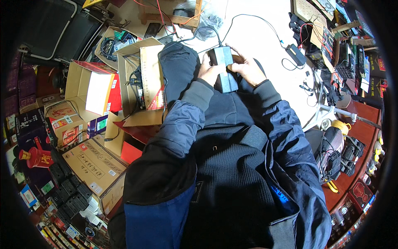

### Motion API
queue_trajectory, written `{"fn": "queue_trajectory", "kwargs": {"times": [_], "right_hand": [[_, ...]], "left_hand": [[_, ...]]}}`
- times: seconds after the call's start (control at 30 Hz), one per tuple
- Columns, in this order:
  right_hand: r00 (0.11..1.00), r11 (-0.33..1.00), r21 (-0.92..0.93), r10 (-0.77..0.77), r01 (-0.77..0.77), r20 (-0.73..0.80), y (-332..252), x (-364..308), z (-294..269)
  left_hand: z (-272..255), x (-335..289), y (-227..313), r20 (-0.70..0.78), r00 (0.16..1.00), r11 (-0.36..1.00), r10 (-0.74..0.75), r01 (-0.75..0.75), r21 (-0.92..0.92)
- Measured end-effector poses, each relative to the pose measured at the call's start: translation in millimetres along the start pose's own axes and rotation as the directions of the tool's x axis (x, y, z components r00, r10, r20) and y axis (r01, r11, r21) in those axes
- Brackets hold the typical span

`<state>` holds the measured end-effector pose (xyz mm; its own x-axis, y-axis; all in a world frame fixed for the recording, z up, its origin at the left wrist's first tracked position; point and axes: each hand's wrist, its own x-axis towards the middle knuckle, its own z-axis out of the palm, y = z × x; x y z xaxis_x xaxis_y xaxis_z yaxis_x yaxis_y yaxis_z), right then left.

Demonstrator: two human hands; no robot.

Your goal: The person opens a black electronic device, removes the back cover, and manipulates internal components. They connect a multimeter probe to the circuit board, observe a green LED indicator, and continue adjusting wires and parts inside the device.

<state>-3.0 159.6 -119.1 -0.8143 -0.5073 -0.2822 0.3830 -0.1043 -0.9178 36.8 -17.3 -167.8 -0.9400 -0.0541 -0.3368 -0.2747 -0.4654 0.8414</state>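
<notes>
Black power brick lies on the seated person's lap, gripped from both sides, left hand closed on its left edge and right hand curled round its right edge, open cardboard boxes stand nearby.

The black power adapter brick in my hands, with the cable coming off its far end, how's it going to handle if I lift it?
The black power adapter looks like a rigid boxy block, so it should stay stiff and probably feel dense for its size. Flat sides suggest it won't roll. Its cable loops loosely across the white surface, so it will likely trail and tug. Left hand and right hand both grip it.
</notes>
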Motion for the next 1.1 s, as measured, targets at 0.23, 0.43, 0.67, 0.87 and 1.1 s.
{"fn": "queue_trajectory", "kwargs": {"times": [0.23,0.43,0.67,0.87,1.1], "right_hand": [[0.999,0.999,0.012,0.032,-0.032,0.022,8,-18,5],[0.987,0.953,0.270,0.106,-0.135,0.121,13,-23,0],[0.967,0.927,0.287,0.206,-0.241,0.148,32,-44,-9],[0.977,0.947,0.243,0.210,-0.211,0.033,37,-47,-11],[0.982,0.966,0.180,0.187,-0.184,-0.001,31,-51,-10]], "left_hand": [[3,-5,9,-0.004,0.997,0.997,-0.072,0.072,-0.035],[6,-11,17,-0.020,0.995,0.994,-0.095,0.094,-0.058],[3,-14,19,-0.033,0.997,0.982,-0.065,0.058,-0.181],[0,-10,15,-0.011,0.998,0.965,-0.057,0.052,-0.256],[3,-14,20,0.075,0.995,0.964,-0.068,0.085,-0.250]]}}
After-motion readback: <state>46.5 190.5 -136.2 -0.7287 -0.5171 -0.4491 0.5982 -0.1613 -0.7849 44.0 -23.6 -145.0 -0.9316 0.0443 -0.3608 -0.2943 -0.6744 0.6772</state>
